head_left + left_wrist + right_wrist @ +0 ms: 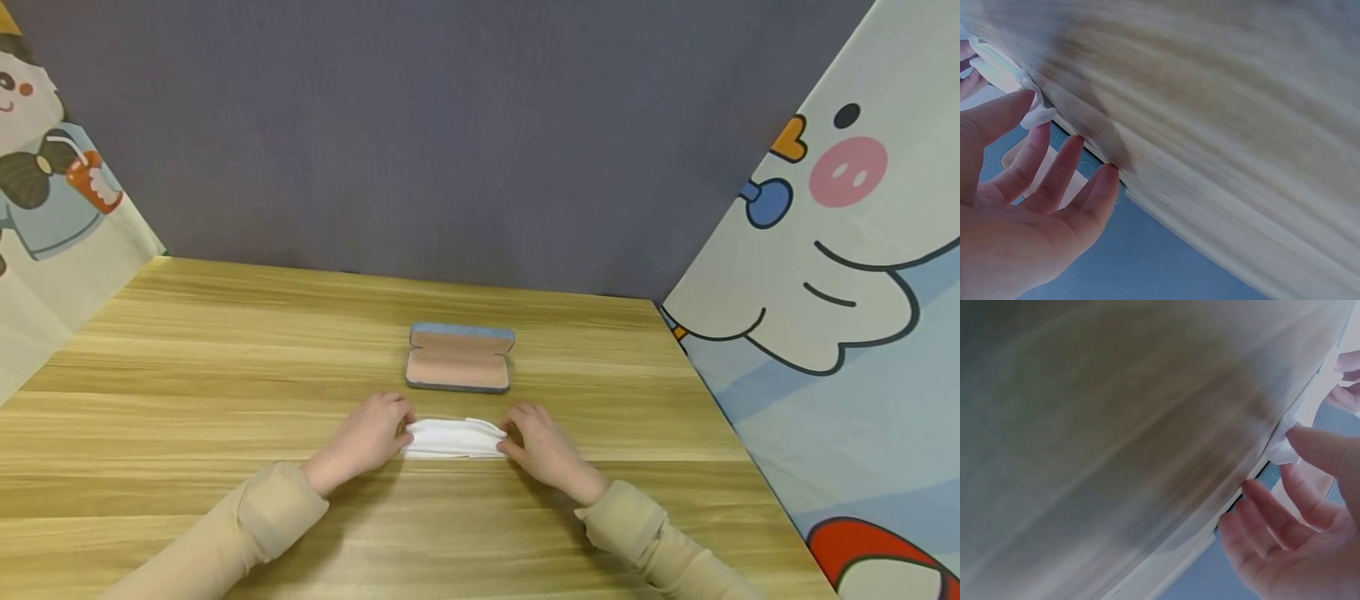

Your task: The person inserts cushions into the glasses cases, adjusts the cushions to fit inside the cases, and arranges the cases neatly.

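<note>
one white cloth is pinched by left hand and right hand; only wrist views show palms.

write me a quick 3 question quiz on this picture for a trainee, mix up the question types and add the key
1. Fill in: seen from the person's side, the blue case lies ____ the white cloth.

2. Multiple choice: what do the left hand and right hand pinch?
a) the lid of the blue case
b) opposite ends of the white cloth
c) their own sleeves

3. True or false: the blue case is closed.

Key: 1. beyond; 2. b; 3. false, its lid is open.
</note>
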Available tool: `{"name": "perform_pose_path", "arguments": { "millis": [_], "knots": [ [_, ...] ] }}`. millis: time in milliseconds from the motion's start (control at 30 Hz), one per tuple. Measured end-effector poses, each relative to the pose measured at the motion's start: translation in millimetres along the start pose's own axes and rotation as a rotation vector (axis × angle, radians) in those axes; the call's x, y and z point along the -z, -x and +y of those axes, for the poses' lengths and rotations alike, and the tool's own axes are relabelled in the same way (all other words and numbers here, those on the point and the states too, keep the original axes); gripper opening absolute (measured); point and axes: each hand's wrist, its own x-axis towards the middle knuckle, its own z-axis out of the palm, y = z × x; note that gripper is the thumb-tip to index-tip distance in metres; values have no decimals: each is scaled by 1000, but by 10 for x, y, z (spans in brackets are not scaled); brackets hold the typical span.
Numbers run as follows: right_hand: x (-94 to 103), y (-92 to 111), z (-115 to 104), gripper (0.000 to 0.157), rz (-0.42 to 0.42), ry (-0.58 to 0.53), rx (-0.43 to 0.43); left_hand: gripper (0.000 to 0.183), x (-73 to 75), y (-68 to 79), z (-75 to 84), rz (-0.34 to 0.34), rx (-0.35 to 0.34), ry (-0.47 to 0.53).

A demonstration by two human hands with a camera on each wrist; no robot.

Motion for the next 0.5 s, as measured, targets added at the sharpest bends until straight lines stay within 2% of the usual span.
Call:
{"name": "perform_pose_path", "arguments": {
  "millis": [267, 500],
  "knots": [
    [-2, -19, -4, 6, 48, -24, 24, 11, -5, -74, -13, -22, 66, 131],
    [38, -68, 29, 4, 30, -186, 7, 7, 21, -98, -30, -24, 102, 261]
  ]
}}
